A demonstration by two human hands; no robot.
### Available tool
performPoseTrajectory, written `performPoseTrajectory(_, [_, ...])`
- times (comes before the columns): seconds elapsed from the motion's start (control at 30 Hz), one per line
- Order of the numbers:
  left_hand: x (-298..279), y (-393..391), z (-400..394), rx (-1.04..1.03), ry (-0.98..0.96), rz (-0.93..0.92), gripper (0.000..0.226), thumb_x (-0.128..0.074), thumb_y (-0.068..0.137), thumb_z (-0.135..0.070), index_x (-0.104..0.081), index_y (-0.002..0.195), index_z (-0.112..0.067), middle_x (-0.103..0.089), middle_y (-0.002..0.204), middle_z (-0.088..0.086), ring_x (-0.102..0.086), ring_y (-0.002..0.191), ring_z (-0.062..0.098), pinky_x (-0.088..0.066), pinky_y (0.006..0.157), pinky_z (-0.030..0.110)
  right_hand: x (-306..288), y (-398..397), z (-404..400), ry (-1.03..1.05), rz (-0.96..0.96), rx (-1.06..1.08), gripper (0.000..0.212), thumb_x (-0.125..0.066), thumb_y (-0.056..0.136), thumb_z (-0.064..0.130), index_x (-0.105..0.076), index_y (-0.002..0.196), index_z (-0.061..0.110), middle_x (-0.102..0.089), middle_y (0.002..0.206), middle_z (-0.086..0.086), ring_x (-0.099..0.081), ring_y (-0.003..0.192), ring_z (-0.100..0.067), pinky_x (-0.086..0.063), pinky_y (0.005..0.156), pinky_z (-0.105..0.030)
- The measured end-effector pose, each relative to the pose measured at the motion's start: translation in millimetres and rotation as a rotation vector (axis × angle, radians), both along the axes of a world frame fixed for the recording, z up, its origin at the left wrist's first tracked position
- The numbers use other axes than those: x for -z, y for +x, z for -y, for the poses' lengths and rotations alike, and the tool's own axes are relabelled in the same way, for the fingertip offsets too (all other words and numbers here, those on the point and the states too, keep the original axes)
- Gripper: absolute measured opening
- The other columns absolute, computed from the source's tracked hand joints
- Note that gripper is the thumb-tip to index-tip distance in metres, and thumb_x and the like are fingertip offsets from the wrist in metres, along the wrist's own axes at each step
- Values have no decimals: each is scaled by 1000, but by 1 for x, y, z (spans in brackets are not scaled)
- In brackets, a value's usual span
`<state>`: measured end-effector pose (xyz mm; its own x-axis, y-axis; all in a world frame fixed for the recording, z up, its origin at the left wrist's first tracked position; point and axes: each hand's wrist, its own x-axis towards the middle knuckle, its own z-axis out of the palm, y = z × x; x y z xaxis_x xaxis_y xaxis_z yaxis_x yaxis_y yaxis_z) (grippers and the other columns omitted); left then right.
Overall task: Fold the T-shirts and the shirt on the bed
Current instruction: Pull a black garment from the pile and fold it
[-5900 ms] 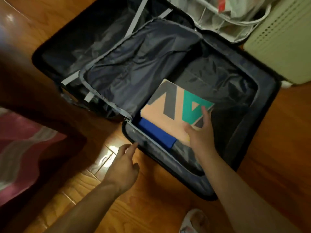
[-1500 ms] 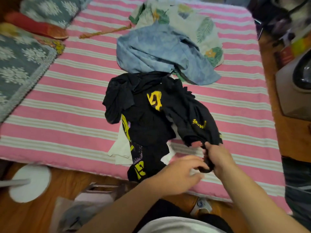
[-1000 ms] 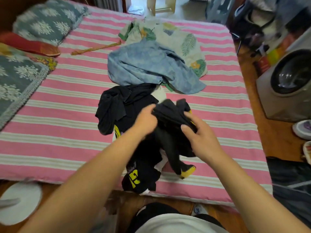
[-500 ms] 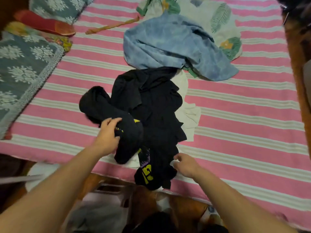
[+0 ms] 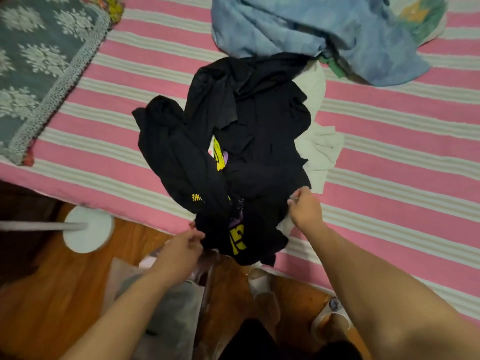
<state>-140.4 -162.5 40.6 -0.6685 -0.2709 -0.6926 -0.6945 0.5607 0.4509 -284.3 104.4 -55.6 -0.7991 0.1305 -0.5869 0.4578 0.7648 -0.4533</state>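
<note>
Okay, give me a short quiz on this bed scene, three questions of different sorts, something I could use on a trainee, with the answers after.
1. True or false: both hands grip the black T-shirt at its near edge.
2. Which garment lies farthest up the bed? A) the blue shirt B) the white T-shirt C) the black T-shirt
3. Fill in: the bed sheet has pink and ____ stripes.

Key
1. True: the left hand pinches the hem over the bed's edge, and the right hand pinches it farther right.
2. A
3. White
</note>
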Motion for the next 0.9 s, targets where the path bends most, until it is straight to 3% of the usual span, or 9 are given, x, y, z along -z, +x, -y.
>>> performPoseTrajectory(0.1, [-31,-15,-41,-34,76,-47,26,-55,102,-12,-64,124,-22,-61,117,-6,-61,109,17,-48,88,28,-47,-2,-27,90,-92,-58,8,-56,93,8,-55,91,16,-61,83,-3,-55,74,-27,-40,63,-32])
performPoseTrajectory(0.23, [-40,-32,-86,15,119,-105,21,-58,98,-11,-66,111,-25,-68,108,-5,-65,105,17,-44,80,23,-90,16,-59,-70,89,-32,15,-51,95,9,-65,88,11,-68,92,-9,-65,88,-33,-54,79,-38])
performPoseTrajectory(0.4, [50,-51,-129,64,119,40,23,-60,97,-12,-71,116,-17,-70,112,6,-64,99,21,-50,81,25,-79,55,-79,-251,272,51,17,-48,96,2,-62,87,6,-64,81,-10,-61,78,-27,-51,70,-38])
performPoseTrajectory(0.5, [117,-47,-152,196,1,237,37,-56,98,-22,-65,133,-24,-51,149,14,-46,134,31,-38,111,31,-61,81,-97,-281,291,110,15,-53,100,11,-65,96,2,-67,90,-12,-62,80,-25,-55,78,-42])
performPoseTrajectory(0.57, [127,-38,-164,198,-110,268,38,-49,101,-22,-60,138,-20,-41,153,18,-40,139,38,-35,114,39,-61,101,-114,-297,313,161,13,-57,101,14,-68,94,8,-70,94,-10,-61,79,-22,-52,72,-35])
performPoseTrajectory(0.63, [109,-30,-171,124,-299,96,31,-46,100,-15,-65,124,-12,-49,140,18,-52,124,40,-44,103,44,-66,116,-131,-297,316,214,14,-59,99,13,-67,87,14,-70,92,-9,-61,78,-22,-49,70,-31])
performPoseTrajectory(0.7, [74,-25,-176,97,-431,-88,28,-46,99,-12,-70,113,-13,-53,130,15,-57,115,41,-44,98,49,-78,126,-145,-287,320,257,15,-60,98,13,-68,86,14,-71,92,-9,-63,82,-25,-52,75,-36])
performPoseTrajectory(0.8, [4,-36,-185,98,-290,-360,31,-41,102,-9,-71,107,-15,-57,118,12,-59,107,37,-46,94,48,-111,126,-146,-345,264,272,14,-59,98,12,-69,88,14,-73,94,-15,-64,82,-28,-55,81,-46])
performPoseTrajectory(0.9, [-89,-68,-192,111,-100,-583,30,-44,104,-10,-70,102,-24,-60,109,1,-58,102,20,-41,88,30,-167,109,-138,-447,116,180,17,-53,99,9,-64,108,18,-68,98,-7,-62,78,-21,-55,77,-44])
